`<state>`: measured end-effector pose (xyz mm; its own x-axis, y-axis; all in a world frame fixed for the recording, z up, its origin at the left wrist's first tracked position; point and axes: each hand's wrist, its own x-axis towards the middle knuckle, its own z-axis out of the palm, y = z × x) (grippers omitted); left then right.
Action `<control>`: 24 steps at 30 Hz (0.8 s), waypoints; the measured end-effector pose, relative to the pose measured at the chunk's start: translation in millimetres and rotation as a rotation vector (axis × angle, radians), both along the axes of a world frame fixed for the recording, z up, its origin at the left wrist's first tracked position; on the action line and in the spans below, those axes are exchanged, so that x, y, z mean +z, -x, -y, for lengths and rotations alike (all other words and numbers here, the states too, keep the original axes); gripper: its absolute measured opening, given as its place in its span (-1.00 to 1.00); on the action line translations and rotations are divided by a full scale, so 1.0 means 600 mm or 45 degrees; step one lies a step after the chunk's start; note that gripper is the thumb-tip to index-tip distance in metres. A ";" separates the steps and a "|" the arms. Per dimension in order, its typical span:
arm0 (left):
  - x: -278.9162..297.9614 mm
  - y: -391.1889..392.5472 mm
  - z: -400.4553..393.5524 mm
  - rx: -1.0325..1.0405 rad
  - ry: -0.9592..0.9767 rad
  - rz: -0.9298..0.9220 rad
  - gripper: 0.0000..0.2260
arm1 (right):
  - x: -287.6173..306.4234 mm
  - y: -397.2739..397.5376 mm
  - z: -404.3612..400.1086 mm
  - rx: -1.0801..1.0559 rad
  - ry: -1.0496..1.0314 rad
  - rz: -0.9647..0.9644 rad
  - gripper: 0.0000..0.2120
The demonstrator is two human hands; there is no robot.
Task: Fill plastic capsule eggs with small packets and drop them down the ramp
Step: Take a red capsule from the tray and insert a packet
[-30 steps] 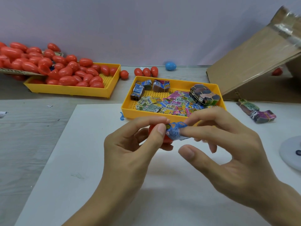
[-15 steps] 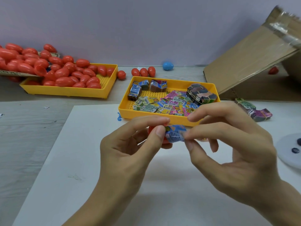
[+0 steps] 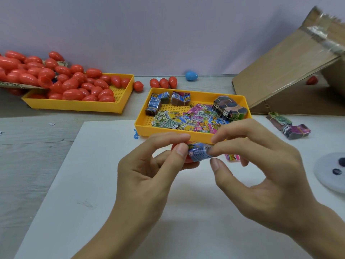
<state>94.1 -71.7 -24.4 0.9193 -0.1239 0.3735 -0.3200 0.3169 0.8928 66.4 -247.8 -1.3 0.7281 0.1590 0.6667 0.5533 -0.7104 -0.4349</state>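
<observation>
Clearly the blue packet (image 3: pixel 198 152) is thin, light and crumply: both hands pinch it over the worktop, left hand (image 3: pixel 149 171) also cradling the red capsule egg (image 3: pixel 187 159), right hand (image 3: pixel 261 171) gripping its other end; best squeezed at the edges

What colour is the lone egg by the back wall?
Blue egg, seen in the head view.

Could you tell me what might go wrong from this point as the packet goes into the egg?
The blue packet is rolled and pinched between both hands; it could spring open before it enters the red egg half, which is mostly hidden behind the left fingers. A pink packet tucked under the right hand's fingers might slip onto the white board.
</observation>
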 end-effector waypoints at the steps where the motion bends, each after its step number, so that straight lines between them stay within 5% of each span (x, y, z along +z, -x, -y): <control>1: -0.001 0.000 0.001 -0.004 -0.003 -0.021 -0.84 | 0.000 0.000 0.000 0.000 -0.001 -0.009 -0.86; 9: 0.000 0.003 0.003 -0.014 -0.008 -0.099 -0.76 | 0.008 0.006 -0.007 0.112 -0.296 -0.169 -0.85; 16: 0.006 0.013 0.008 0.091 -0.122 0.122 -0.85 | 0.020 -0.002 -0.017 0.197 -1.009 -0.613 -0.78; 19: 0.004 0.016 0.009 0.124 -0.183 0.245 -0.85 | 0.021 -0.009 -0.016 0.233 -1.186 -0.830 -0.89; 24: -0.002 0.014 0.008 0.106 -0.216 0.361 -0.81 | 0.023 -0.011 -0.011 0.326 -1.386 -1.049 -0.79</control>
